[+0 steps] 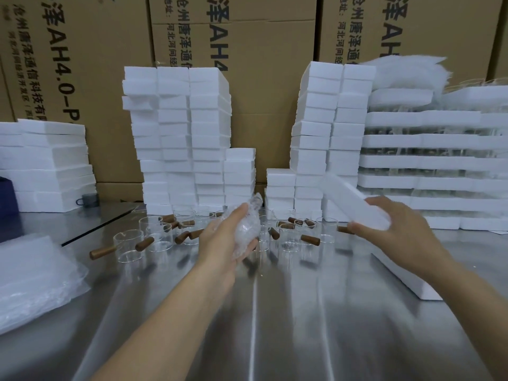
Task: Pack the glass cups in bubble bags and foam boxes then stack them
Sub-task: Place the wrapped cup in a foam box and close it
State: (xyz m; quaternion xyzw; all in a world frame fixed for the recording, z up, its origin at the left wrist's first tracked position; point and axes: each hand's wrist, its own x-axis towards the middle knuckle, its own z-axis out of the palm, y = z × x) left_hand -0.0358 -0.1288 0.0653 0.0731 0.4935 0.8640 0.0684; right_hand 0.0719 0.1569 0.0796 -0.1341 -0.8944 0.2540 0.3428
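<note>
Bagged cup (246,229) tight in left hand (220,242), foam box (354,200) in right hand (398,229), loose cups (156,237) beyond.

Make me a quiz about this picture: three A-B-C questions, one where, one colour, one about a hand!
1. Where do the bare glass cups stand? A) a carpet B) metal table C) a drawer
2. What colour are their handles? A) red B) green C) brown
3. What is the left hand doing? A) holding a wrapped cup B) lying flat C) pointing
Answers: B, they stand on the shiny tabletop; C, the handles are wooden brown; A, its fingers curl round it.
</note>
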